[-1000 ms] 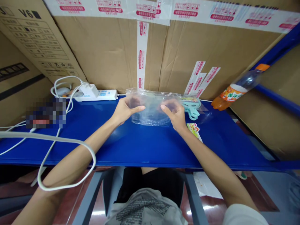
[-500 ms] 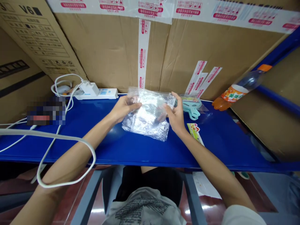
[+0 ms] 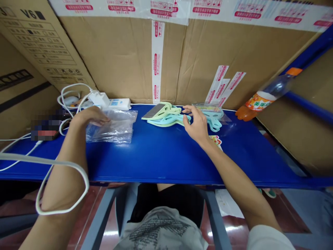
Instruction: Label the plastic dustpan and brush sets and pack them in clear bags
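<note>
My left hand is at the left of the table, its fingers closed at the left part of some flat clear plastic bags. Part of its grip is hidden by the back of the hand. My right hand has its fingers apart and holds nothing. Its thumb and fingertips are beside the handle ends of a small pile of hand brushes. On top lies a pale green brush with grey bristles, and below it are light blue pieces.
Right of my right hand lies a light blue handled piece in clear packaging, with a printed card nearer me. An orange drink bottle leans at far right. A power strip and white cables are at left. Cardboard boxes wall the back.
The plastic bags have moved left and down with my left hand. My right hand has let go of them, and the brush pile behind them now shows.
</note>
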A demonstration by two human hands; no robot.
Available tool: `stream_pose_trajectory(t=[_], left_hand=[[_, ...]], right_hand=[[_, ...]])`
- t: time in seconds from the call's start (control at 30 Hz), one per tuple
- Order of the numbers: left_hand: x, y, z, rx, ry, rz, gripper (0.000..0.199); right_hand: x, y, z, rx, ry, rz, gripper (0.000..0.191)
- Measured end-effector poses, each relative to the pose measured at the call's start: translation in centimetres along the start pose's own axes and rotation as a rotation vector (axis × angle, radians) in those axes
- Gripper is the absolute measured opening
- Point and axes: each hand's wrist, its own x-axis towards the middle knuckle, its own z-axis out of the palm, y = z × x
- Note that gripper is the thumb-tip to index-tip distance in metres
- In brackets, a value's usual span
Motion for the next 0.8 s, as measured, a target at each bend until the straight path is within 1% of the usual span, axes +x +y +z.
stream_pose_trajectory(t=[0.07,0.1,0.17,0.2,0.23,0.3,0.37,0.4,0.43,0.47,0.5,0.53,0.57,0.63,0.7,0.8], left_hand=[[0.2,0.1,0.0,-0.025,-0.067,-0.109,0.054],[0.2,0.2,-0.2,-0.039,-0.098,-0.166,0.052],[-0.3,0.6,-0.6,0.016,-0.083,-0.219,0.048],[-0.7,1.0,-0.8,0.094,-0.041,-0.223,0.048],[-1.3,1.4,-1.0,0.191,0.017,-0.217,0.053],[-2.5,2.6,-1.1,0.394,0.186,-0.192,0.070],[-3.7,3.9,-0.7,0.476,0.318,-0.159,0.072],[-4.1,4.6,-0.4,0.500,0.364,-0.098,0.070],[-4.4,5.3,0.0,0.517,0.381,-0.005,0.067],[-4.6,6.0,0.5,0.534,0.375,0.108,0.065],[-4.7,6.6,1.1,0.550,0.342,0.219,0.065],[-4.8,7.2,1.7,0.565,0.295,0.302,0.066],[-5.0,7.6,2.3,0.590,0.252,0.345,0.068],[-5.3,8.4,3.4,0.632,0.206,0.318,0.071],[-5.7,8.8,4.3,0.639,0.195,0.245,0.073],[-5.8,9.1,5.0,0.628,0.146,0.157,0.072]], right_hand=[[0.3,0.5,-0.4,-0.200,-0.053,-0.114,0.035],[0.4,0.7,-0.6,-0.273,-0.099,-0.130,0.039],[0.4,0.9,-0.9,-0.362,-0.207,-0.097,0.049],[0.4,0.9,-0.9,-0.381,-0.259,-0.066,0.054],[0.4,0.9,-1.0,-0.386,-0.305,-0.036,0.057],[0.4,0.6,-1.2,-0.382,-0.370,0.001,0.062],[0.4,0.3,-1.4,-0.397,-0.402,0.014,0.067],[0.4,0.2,-1.4,-0.417,-0.416,0.016,0.069],[0.4,0.0,-1.4,-0.441,-0.433,0.019,0.070],[0.4,-0.1,-1.4,-0.468,-0.456,0.024,0.071],[0.4,-0.1,-1.4,-0.495,-0.482,0.031,0.071],[0.4,-0.2,-1.3,-0.518,-0.507,0.036,0.070],[0.3,-0.2,-1.2,-0.539,-0.527,0.040,0.069],[0.3,-0.2,-1.1,-0.573,-0.545,0.044,0.066],[0.2,-0.1,-1.0,-0.592,-0.542,0.040,0.061],[0.2,-0.1,-0.9,-0.587,-0.544,0.026,0.052]])
